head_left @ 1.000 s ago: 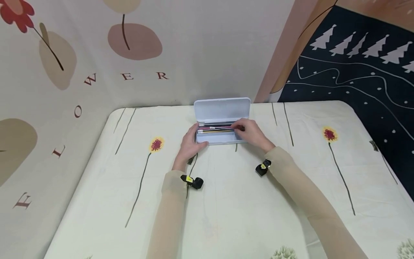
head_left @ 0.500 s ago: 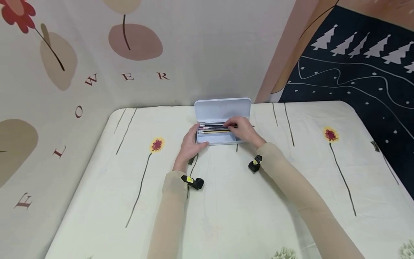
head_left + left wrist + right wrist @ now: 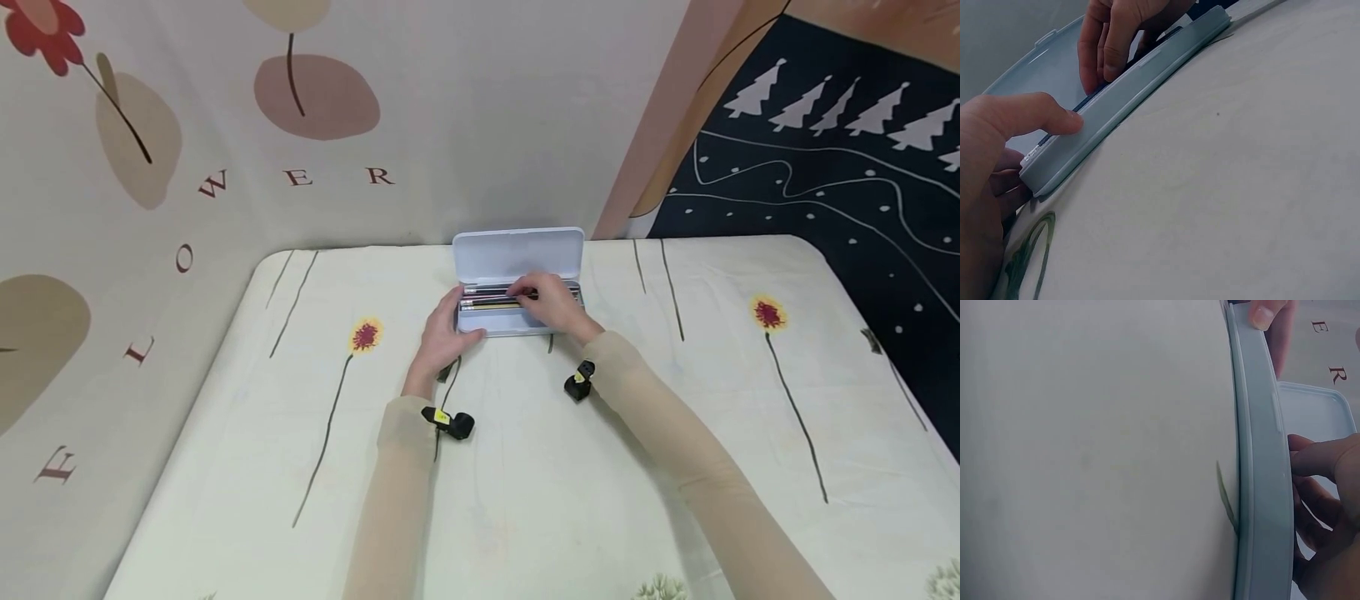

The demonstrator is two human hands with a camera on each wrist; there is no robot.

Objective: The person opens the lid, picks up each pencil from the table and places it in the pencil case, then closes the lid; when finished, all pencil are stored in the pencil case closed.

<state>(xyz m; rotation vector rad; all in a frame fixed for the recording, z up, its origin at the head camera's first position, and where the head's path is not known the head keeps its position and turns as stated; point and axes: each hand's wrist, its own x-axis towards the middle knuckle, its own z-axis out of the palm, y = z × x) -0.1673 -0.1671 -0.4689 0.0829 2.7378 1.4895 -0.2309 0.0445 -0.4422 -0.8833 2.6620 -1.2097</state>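
Note:
A pale blue pencil case [image 3: 519,254] stands open near the table's far edge, its lid raised at the back. Several pencils [image 3: 491,306] lie lengthwise in it, dark, reddish and yellow, with their eraser ends at the left. My left hand [image 3: 438,336] grips the left end of the case, thumb [image 3: 1063,120] on the front wall and fingers around the end. Over the middle of the case, my right hand [image 3: 551,302] reaches in with curled fingertips and pinches a dark pencil among the others. In the right wrist view, the front wall hides those fingertips [image 3: 1300,464].
A cream cloth [image 3: 517,500] with printed flowers covers the table. Directly behind the case rises a wall hanging [image 3: 495,108] with printed shapes and letters. A dark panel with white trees [image 3: 810,167] hangs at the right.
My right hand has moved left along the case, and the dark pencil, earlier held slanted above the others, now lies down among them. My left hand has stayed on the case's left end.

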